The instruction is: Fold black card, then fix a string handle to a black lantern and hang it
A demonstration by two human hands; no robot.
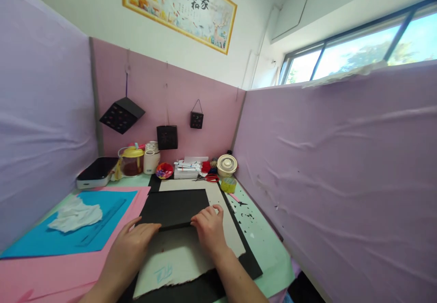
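Left hand [131, 244], seven o'clock, and right hand [209, 228], four o'clock, half-closed, gripping near edge | black card [175, 206], clock centre | even pressure from both should keep that edge straight

Left hand [132, 244] and right hand [209, 230] angle inward, apart, right fingers [205, 214] curled.
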